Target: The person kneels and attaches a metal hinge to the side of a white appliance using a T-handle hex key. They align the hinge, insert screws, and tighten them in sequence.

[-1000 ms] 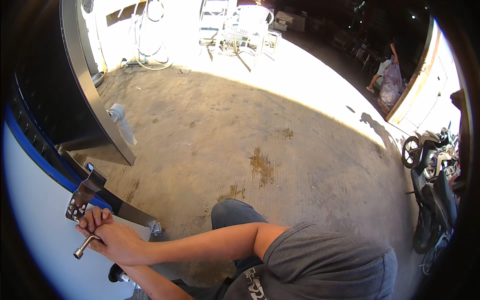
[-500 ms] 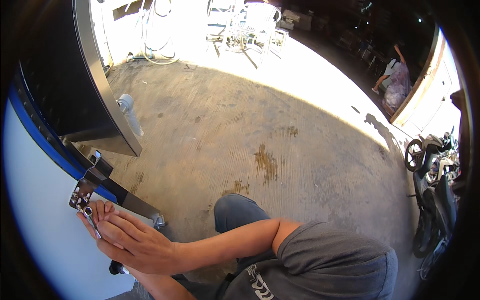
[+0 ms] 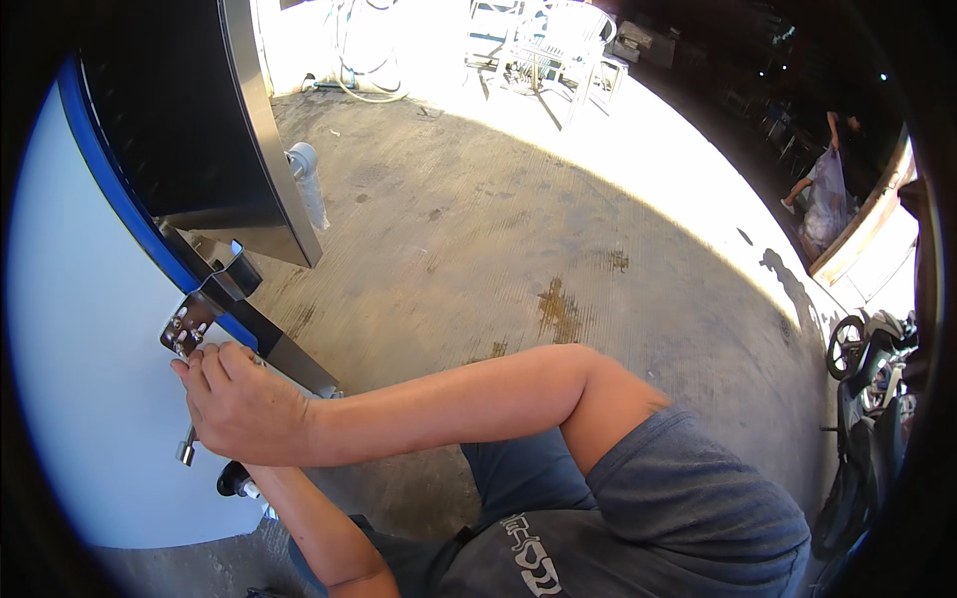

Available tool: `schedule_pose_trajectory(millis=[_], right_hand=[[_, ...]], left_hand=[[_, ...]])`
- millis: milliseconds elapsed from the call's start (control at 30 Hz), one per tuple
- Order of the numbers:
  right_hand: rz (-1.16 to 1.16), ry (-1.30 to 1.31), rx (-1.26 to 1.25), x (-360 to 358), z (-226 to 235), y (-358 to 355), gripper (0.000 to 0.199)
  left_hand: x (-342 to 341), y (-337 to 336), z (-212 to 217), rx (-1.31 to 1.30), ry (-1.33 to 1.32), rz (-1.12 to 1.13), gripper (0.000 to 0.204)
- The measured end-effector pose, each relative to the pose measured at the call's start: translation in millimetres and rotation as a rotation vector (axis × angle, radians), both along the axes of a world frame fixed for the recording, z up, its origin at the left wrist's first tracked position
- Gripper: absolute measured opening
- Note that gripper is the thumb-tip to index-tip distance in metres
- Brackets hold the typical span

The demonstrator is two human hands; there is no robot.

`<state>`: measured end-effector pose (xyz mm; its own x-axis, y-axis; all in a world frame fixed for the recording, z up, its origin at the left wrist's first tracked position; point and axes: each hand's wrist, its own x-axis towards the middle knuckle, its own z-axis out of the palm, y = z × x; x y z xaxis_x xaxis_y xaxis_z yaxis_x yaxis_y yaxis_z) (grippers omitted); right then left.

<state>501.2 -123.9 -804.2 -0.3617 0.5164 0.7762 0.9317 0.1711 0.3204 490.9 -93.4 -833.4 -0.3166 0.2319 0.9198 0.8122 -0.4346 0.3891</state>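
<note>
A dark metal bracket point(image 3: 187, 317) with several bolts point(image 3: 182, 349) is set against a white panel point(image 3: 90, 349) at my left. Close below the bolts is my right hand point(image 3: 244, 399), its fingers bent and pressed together at the bracket's lower edge. From under that hand sticks the end of a silver socket wrench point(image 3: 185, 451), pointing down; the rest of it is covered by the hand. My left forearm point(image 3: 314, 528) rises from below, and my left hand is hidden behind the right one.
A dark metal-edged door point(image 3: 189, 110) stands beyond the bracket. A black round part point(image 3: 232, 479) sits by the panel's lower edge. Concrete floor point(image 3: 429, 259) stretches ahead, with chairs point(image 3: 563, 40) farther back. A motorcycle point(image 3: 867, 399) is at right; another person point(image 3: 832, 130) holds a plastic bag.
My right hand has moved up over the bolts and now covers my left fingers. The wrench's visible end points down instead of up. The view has shifted left.
</note>
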Motion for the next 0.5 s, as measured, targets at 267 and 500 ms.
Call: schedule_pose_trajectory(millis=[267,500], right_hand=[[0.745,1.973,-1.266,-17,-28,-8,0.048],[0.512,0.889,-0.097,4,-24,-41,0.032]], left_hand=[[-63,48,-50,-0.352,-1.349,-2.008,0.031],[-76,63,-56,-0.428,-1.339,-2.251,0.039]])
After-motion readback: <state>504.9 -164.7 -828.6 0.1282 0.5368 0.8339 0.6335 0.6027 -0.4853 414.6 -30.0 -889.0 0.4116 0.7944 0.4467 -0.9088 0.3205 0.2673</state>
